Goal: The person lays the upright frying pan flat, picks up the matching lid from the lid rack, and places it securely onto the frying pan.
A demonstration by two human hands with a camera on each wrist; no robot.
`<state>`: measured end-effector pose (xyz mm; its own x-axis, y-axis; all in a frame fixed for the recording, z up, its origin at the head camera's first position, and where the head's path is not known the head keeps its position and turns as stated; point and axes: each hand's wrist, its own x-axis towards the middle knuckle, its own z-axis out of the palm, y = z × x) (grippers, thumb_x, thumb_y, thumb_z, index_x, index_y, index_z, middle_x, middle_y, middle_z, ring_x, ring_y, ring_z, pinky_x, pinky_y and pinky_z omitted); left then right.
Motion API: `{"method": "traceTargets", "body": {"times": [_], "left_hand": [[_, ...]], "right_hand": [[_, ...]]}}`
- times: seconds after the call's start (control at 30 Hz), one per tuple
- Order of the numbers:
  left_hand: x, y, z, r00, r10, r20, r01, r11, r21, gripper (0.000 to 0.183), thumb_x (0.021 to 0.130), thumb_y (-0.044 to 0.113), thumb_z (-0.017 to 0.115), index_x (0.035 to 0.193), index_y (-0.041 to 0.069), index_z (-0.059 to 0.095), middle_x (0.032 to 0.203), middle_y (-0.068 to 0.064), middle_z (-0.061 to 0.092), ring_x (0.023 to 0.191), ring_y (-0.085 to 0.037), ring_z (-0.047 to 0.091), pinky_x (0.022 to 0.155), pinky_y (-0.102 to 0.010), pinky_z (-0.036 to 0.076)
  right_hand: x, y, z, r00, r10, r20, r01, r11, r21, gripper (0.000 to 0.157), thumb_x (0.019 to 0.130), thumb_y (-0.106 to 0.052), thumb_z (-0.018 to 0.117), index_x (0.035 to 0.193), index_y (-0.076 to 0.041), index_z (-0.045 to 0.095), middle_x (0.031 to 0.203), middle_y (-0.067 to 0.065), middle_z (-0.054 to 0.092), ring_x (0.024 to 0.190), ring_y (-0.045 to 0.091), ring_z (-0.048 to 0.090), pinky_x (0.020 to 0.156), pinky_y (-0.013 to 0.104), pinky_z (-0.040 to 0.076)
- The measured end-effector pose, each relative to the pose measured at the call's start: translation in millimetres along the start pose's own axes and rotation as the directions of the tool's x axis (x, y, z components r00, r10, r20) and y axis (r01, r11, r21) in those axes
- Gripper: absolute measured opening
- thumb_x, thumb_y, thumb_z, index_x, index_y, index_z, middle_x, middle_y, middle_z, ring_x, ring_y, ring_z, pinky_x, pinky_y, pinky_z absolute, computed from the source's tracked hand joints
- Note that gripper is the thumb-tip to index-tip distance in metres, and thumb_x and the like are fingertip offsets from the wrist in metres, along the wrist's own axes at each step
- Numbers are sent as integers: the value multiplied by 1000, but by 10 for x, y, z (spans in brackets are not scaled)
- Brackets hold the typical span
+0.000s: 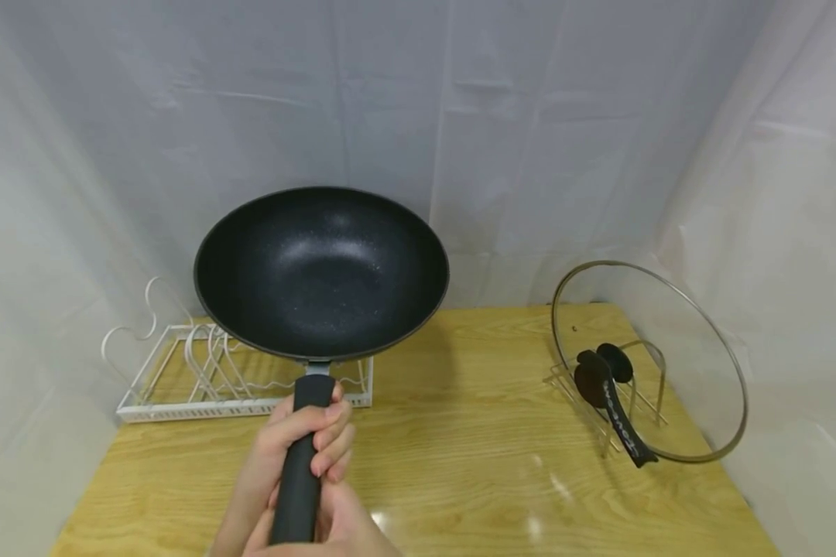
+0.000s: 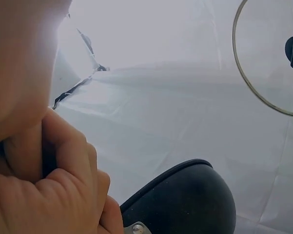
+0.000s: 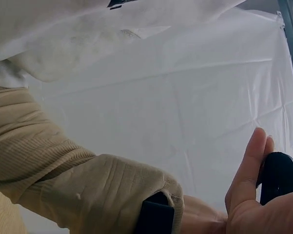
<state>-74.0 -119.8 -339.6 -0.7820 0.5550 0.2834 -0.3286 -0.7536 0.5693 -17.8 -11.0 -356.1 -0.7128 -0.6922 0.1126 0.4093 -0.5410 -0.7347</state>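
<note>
A black frying pan (image 1: 320, 271) is held up above the table with its dark inside facing me. My left hand (image 1: 306, 441) grips the upper part of its black handle (image 1: 298, 495), the thumb lying across the front. Lower on the same handle, at the bottom edge of the head view, my right hand (image 1: 351, 526) holds it too. Part of the pan's outside (image 2: 190, 200) shows in the left wrist view beside the curled fingers (image 2: 70, 151). The rounded handle end (image 3: 279, 178) sits against a hand in the right wrist view.
Behind the pan, a white wire rack (image 1: 244, 410) stands on the wooden table (image 1: 488, 433). At right, a glass lid (image 1: 697, 371) with a black knob handle (image 1: 616, 410) leans in a small wire stand (image 1: 662, 379). Pale sheeting (image 1: 501, 139) encloses the back and sides.
</note>
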Motion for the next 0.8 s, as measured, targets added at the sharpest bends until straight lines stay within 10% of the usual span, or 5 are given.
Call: {"method": "traceTargets", "body": {"times": [0.27,0.47,0.8], "left_hand": [[-14,10,20,999,40,29,-40,999,-19,29,95,-5,13,107,3,39,72,0,48,56,-10,51,57,-23,51],[-28,26,73,1000,24,-9,-24,1000,4,28,97,-3,14,106,3,40,70,1,47,54,-9,47,50,-21,48],[-29,32,63,998,-17,53,15,999,34,31,95,-4,12,106,4,41,72,1,46,56,-8,46,53,-20,46]], "right_hand": [[-60,-134,-172,984,159,75,-154,986,-69,60,90,-24,63,136,0,34,112,2,54,98,7,57,87,20,47],[-101,-406,-261,951,246,187,-158,908,-389,31,97,-8,50,121,12,49,104,31,59,85,2,61,80,20,51],[-145,-941,-414,895,91,437,350,465,-813,7,93,-8,56,90,-7,63,71,4,65,62,-11,52,53,16,51]]}}
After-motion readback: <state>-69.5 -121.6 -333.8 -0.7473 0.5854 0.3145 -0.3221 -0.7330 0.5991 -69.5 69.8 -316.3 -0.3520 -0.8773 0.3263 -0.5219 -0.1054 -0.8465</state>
